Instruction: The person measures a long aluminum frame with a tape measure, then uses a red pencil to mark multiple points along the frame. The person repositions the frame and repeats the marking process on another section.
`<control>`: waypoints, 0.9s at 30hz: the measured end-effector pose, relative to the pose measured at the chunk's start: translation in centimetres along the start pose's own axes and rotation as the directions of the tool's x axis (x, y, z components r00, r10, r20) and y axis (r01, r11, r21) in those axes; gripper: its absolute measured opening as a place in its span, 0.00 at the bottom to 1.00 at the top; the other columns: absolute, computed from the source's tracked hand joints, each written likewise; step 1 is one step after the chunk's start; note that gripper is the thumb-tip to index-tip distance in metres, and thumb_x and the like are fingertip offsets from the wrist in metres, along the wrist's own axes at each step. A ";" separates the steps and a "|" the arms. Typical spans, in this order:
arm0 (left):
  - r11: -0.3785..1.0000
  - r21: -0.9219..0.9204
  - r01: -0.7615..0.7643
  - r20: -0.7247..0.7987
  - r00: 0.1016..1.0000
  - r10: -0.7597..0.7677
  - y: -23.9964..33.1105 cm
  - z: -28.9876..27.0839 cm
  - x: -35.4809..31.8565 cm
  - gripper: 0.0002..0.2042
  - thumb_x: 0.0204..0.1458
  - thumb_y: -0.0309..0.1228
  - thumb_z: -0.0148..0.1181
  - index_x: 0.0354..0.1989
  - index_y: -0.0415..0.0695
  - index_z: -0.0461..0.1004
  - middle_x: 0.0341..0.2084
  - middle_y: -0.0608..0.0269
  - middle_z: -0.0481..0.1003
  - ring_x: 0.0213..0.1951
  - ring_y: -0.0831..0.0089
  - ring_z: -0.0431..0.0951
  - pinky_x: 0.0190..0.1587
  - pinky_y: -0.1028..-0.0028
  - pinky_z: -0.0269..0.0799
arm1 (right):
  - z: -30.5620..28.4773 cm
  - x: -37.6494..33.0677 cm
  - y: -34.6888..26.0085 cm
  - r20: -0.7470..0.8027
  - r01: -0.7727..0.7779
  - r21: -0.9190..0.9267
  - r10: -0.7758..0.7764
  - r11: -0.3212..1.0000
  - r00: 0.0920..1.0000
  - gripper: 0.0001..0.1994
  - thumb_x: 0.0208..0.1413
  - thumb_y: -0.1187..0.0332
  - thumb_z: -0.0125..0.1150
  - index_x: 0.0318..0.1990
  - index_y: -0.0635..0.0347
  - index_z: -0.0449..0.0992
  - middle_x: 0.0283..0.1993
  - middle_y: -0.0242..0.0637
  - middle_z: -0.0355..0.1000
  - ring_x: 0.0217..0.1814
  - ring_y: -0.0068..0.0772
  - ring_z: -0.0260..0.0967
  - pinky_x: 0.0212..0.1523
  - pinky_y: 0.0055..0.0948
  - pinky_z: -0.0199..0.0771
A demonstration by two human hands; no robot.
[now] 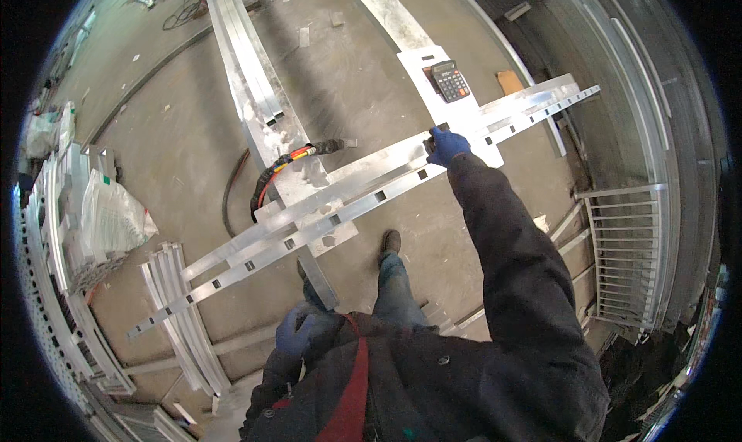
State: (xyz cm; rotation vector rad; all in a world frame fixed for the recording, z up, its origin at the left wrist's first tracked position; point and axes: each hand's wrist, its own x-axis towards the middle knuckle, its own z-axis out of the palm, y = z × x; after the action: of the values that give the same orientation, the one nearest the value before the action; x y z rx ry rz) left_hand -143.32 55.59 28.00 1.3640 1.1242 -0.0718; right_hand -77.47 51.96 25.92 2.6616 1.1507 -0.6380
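Note:
Two long silvery metal rails lie side by side across two narrow supports; the nearer rail (352, 214) has square holes along it, and the farther rail (363, 163) looks plain. My right hand (448, 146), in a blue glove, reaches out to the farther rail at the white board (429, 105). Its fingers are curled around a small dark thing, mostly hidden. On that board, beyond the hand, lies a black calculator (450, 81). My left hand (303, 330), also blue-gloved, is low by my jacket, apart from the rails; its fingers are not clear.
A black-wrapped hose with coloured lines (282, 163) bends over the left support (267, 133). Several metal profiles (185, 318) lie at the lower left, near a plastic-wrapped bundle (112, 218). A barred metal frame (626, 256) stands at the right. My feet are below the rails.

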 end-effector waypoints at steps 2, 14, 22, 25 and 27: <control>0.998 -0.066 0.004 -0.004 1.000 -0.004 0.4 4.3 0.7 0.19 0.67 0.32 0.64 0.63 0.37 0.76 0.56 0.51 0.81 0.56 0.60 0.81 0.62 0.62 0.75 | 1.0 3.9 2.3 0.031 0.124 -0.050 -0.122 0.991 0.992 0.37 0.46 0.54 0.80 0.67 0.46 0.74 0.55 0.48 0.81 0.58 0.58 0.80 0.55 0.52 0.83; 0.987 0.089 -0.136 0.013 0.991 0.136 17.8 23.5 6.4 0.20 0.68 0.31 0.64 0.65 0.38 0.75 0.57 0.51 0.80 0.59 0.64 0.80 0.65 0.65 0.73 | 1.0 7.3 8.3 0.157 0.315 0.132 -0.334 0.940 0.930 0.50 0.41 0.49 0.86 0.73 0.50 0.68 0.61 0.52 0.76 0.65 0.57 0.76 0.59 0.57 0.81; 0.961 0.233 -0.147 0.149 0.982 0.114 27.6 31.7 12.8 0.23 0.66 0.36 0.66 0.65 0.37 0.75 0.55 0.46 0.82 0.57 0.62 0.83 0.62 0.64 0.77 | -2.3 -4.1 18.3 -0.389 0.434 0.504 -0.253 0.746 0.886 0.29 0.66 0.47 0.64 0.66 0.56 0.71 0.49 0.51 0.78 0.46 0.54 0.82 0.47 0.50 0.83; 0.845 0.419 -0.331 0.368 0.913 0.175 33.4 36.4 17.4 0.25 0.65 0.41 0.66 0.65 0.38 0.75 0.57 0.44 0.81 0.58 0.57 0.84 0.62 0.63 0.77 | 1.6 -11.1 25.0 -0.139 0.188 0.549 -0.133 0.814 0.981 0.24 0.65 0.46 0.65 0.56 0.55 0.82 0.45 0.46 0.83 0.47 0.56 0.82 0.47 0.50 0.82; 0.797 0.434 -0.421 0.435 0.872 0.223 36.6 40.6 20.5 0.26 0.65 0.43 0.65 0.65 0.39 0.75 0.57 0.44 0.81 0.58 0.53 0.83 0.62 0.60 0.77 | 5.0 -16.2 29.5 0.075 -0.049 0.570 0.008 0.820 0.997 0.22 0.65 0.47 0.64 0.54 0.53 0.83 0.44 0.47 0.84 0.47 0.57 0.82 0.47 0.50 0.82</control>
State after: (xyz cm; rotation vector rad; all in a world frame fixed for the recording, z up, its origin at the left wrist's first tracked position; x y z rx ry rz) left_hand -86.12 45.36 33.08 1.9220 0.5470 -0.3848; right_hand -67.52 19.50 28.41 3.0921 1.0155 -1.2333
